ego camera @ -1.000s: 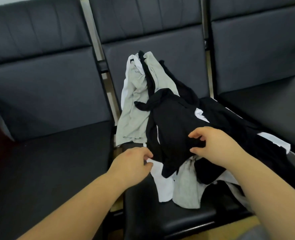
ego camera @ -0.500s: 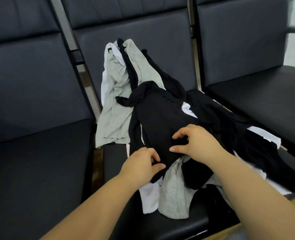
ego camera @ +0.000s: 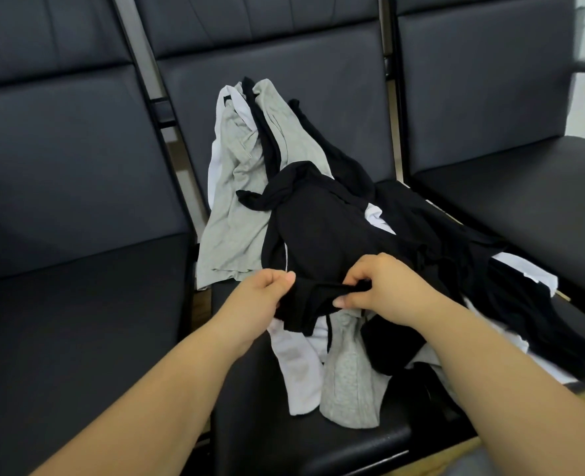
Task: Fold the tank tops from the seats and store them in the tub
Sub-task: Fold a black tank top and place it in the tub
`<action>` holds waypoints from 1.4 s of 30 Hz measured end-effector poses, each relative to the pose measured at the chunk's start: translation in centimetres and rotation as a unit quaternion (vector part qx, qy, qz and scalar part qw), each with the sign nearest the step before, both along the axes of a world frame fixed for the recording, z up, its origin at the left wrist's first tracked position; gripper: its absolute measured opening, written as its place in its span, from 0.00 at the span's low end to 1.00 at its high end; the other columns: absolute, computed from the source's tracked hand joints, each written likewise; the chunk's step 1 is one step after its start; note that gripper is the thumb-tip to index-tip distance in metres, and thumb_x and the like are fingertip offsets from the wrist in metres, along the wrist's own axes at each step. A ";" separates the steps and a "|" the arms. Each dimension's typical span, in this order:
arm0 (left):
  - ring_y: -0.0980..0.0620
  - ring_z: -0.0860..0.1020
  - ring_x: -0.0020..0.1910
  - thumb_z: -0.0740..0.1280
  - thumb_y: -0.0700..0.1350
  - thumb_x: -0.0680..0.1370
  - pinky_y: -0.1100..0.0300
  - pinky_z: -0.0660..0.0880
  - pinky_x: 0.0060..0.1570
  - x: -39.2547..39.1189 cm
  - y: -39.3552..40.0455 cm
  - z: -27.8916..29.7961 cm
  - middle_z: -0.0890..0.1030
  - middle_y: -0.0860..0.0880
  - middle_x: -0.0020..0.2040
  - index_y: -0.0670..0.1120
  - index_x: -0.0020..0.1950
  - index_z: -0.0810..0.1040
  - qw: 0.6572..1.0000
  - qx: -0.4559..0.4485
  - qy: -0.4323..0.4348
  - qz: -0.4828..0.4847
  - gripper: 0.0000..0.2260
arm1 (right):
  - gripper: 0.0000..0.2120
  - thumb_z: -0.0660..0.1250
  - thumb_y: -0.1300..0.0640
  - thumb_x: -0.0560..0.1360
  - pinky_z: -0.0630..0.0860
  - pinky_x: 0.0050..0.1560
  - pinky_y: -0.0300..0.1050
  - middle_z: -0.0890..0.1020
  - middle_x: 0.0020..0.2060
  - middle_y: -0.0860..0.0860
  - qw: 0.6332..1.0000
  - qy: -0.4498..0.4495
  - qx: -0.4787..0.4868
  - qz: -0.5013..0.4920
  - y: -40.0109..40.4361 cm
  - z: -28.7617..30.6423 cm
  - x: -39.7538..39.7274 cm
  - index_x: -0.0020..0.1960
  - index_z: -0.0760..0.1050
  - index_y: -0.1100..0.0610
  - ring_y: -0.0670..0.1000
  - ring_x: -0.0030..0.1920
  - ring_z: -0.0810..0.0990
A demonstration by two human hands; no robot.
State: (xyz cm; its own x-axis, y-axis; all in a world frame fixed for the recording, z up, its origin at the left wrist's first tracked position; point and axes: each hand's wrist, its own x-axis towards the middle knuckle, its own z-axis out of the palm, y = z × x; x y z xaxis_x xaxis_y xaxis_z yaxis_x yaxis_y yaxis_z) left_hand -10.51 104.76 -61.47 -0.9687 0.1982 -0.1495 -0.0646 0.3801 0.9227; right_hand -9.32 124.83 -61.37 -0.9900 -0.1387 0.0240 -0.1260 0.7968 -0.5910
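1. Left of the fingers, an empty dark seat [ego camera: 78, 338] is sitting beside the pile.
2. The left hand [ego camera: 262, 297] is pinching the near hem of the black top [ego camera: 322, 235], thumb and fingers curled round the cloth.
3. Between the two hands, the hem is stretching taut, lifted just above a white top [ego camera: 298, 372] and a grey top [ego camera: 349, 383] hanging over the seat's front edge.
4. The right hand [ego camera: 384, 286] is gripping the same hem, fingers clenched on a bunched fold.
5. Beyond the fingers, the black top is lying on the heap on the middle seat [ego camera: 353, 444].
6. Right of the fingers, more black and white tops are spreading toward the right seat [ego camera: 524, 187].
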 end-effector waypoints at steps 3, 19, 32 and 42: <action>0.54 0.78 0.55 0.58 0.45 0.83 0.57 0.72 0.62 0.1 -0.1 1.1 0.81 0.50 0.53 0.43 0.49 0.78 0.995 0.084 -0.022 0.049 0.11 | 0.14 0.76 0.49 0.68 0.73 0.37 0.40 0.80 0.32 0.55 0.994 -0.002 -0.111 0.016 -0.4 1.2 0.7 0.37 0.78 0.58 0.46 0.32 0.75; 0.52 0.78 0.45 0.64 0.56 0.78 0.56 0.74 0.48 1.6 -4.9 5.7 0.79 0.51 0.43 0.48 0.47 0.76 0.977 0.131 0.010 0.167 0.12 | 0.17 0.79 0.51 0.65 0.67 0.33 0.36 0.73 0.25 0.44 0.994 -0.036 -0.105 -0.008 -1.2 4.0 2.2 0.31 0.72 0.54 0.42 0.27 0.69; 0.63 0.81 0.37 0.77 0.58 0.65 0.68 0.73 0.43 5.5 -10.3 5.7 0.84 0.57 0.36 0.47 0.38 0.84 0.999 -0.050 0.002 -0.010 0.14 | 0.05 0.69 0.58 0.75 0.74 0.34 0.32 0.81 0.30 0.44 0.919 -0.242 -0.283 0.128 -3.6 7.0 5.3 0.40 0.80 0.55 0.40 0.32 0.79; 0.47 0.85 0.44 0.80 0.62 0.51 0.56 0.81 0.40 8.7 -15.2 5.4 0.85 0.42 0.49 0.43 0.44 0.87 0.954 0.192 -0.228 0.026 0.30 | 0.15 0.68 0.49 0.67 0.79 0.42 0.39 0.85 0.43 0.52 0.880 -0.318 -0.325 0.134 -6.2 5.9 4.2 0.48 0.80 0.58 0.48 0.43 0.84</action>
State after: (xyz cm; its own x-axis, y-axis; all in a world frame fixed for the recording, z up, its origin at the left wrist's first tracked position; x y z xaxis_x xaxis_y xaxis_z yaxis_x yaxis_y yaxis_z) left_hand -1.78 89.57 -56.04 -0.8303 0.2761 -0.4841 -0.5024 0.0050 0.8646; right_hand -5.08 118.64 -55.47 -0.7655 -0.5307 -0.3639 0.2641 0.2567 -0.9297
